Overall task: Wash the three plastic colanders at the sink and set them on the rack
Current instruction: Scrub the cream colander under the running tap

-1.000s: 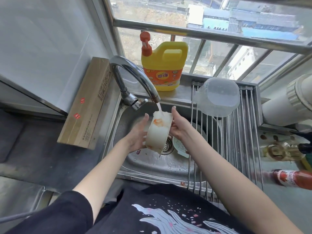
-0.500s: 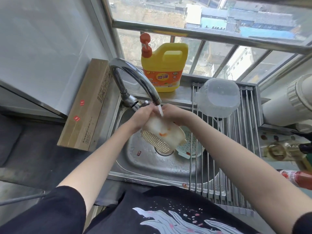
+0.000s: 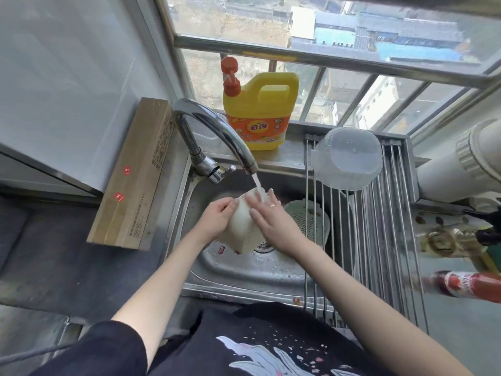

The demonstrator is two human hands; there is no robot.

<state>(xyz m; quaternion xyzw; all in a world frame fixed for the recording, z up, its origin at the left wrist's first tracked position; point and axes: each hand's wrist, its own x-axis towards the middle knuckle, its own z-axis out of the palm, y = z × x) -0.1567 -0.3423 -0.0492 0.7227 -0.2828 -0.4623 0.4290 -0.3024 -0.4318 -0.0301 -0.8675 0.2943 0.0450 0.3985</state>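
Note:
A cream plastic colander (image 3: pixel 244 226) is held over the steel sink (image 3: pixel 244 275) under the running faucet (image 3: pixel 217 131). My left hand (image 3: pixel 217 215) grips its left side. My right hand (image 3: pixel 268 215) lies flat on its right side, fingers spread over the surface. Water falls on its top edge. A pale green colander (image 3: pixel 306 218) lies in the sink at the right, partly under the rack bars. A clear colander (image 3: pixel 347 158) rests tilted at the far end of the steel rack (image 3: pixel 379 240).
A yellow detergent jug (image 3: pixel 257 112) stands on the ledge behind the sink. A long cardboard box (image 3: pixel 135 172) leans left of the faucet. Bottles (image 3: pixel 461 286) lie on the counter at the right, and a white pipe (image 3: pixel 461 169) runs above them.
The cream colander has been turned in my hands, its slotted face no longer showing. My right hand moved from its top edge onto its side, and the view dropped a little.

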